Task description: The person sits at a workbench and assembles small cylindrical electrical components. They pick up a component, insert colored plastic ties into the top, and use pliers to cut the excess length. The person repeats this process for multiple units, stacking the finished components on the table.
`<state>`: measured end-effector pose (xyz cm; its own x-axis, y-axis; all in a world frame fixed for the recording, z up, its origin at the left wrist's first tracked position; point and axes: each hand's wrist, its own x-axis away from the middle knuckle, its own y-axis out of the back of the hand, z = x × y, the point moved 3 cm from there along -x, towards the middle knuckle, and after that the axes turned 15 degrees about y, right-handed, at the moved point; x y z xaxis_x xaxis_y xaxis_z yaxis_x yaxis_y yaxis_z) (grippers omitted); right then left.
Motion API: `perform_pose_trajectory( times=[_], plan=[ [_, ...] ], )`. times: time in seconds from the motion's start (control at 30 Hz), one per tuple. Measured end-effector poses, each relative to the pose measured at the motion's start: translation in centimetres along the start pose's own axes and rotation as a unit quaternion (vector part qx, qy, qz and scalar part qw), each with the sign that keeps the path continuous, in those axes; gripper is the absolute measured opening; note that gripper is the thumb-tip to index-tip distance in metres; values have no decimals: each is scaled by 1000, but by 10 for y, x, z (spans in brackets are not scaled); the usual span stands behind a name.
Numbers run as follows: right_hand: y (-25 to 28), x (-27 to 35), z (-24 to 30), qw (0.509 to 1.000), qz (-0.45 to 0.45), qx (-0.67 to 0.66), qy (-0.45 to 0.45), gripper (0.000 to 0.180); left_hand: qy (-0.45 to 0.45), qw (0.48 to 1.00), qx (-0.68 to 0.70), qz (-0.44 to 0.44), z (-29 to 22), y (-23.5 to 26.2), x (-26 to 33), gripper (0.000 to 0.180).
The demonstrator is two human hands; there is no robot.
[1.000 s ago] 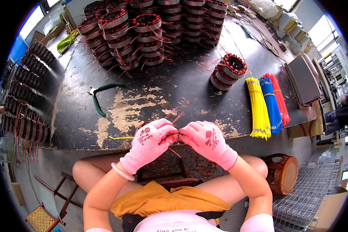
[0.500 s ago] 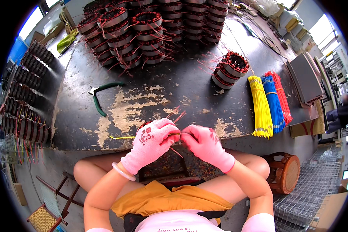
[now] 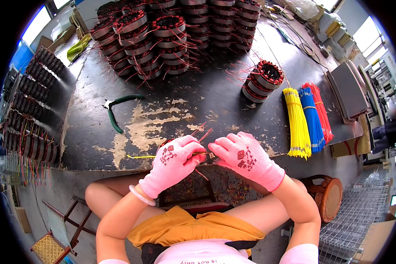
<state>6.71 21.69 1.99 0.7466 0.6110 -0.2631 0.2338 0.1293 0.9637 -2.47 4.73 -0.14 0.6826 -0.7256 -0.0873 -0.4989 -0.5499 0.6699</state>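
My left hand (image 3: 175,160), in a pink glove, is closed in a pinch on a thin yellow wire (image 3: 141,157) whose long end sticks out to the left. Just right of it, my gloved right hand (image 3: 248,159) has thumb and forefinger drawn together at the short wire end between the hands. What exactly lies in that pinch is mostly hidden. Behind my left hand, a wound stator (image 3: 164,143) shows only a sliver of its rim at the table's near edge. Its reddish lead wires (image 3: 201,133) rise beyond my fingers.
Green-handled pliers (image 3: 112,115) lie on the worn black table (image 3: 92,132). Stacked stators (image 3: 169,44) fill the back; a smaller stack (image 3: 262,81) stands right of centre. Yellow (image 3: 298,123), blue (image 3: 311,119) and red (image 3: 320,110) wire bundles lie at the right. More stators (image 3: 31,136) line the left.
My right hand has rolled over and shifted slightly right, showing more of its back. My left hand keeps its pinch on the yellow wire, almost in place.
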Motion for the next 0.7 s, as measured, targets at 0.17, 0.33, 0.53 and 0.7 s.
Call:
perform_pose_trajectory(
  times=[0.17,0.33,0.53,0.7],
  plan=[
    [-10,-3,2,1000,-14,9,10,13,-6,1000,-17,-5,2,0,0,11],
    [-41,2,2,651,-70,-634,-412,26,-27,999,-17,1,3,-1,0,12],
    [-21,14,4,906,-141,-281,-282,21,-15,1000,1,-13,2,-1,0,12],
    [-17,1,20,988,-120,32,-89,31,-13,1000,-15,-17,0,0,0,11]
  ],
)
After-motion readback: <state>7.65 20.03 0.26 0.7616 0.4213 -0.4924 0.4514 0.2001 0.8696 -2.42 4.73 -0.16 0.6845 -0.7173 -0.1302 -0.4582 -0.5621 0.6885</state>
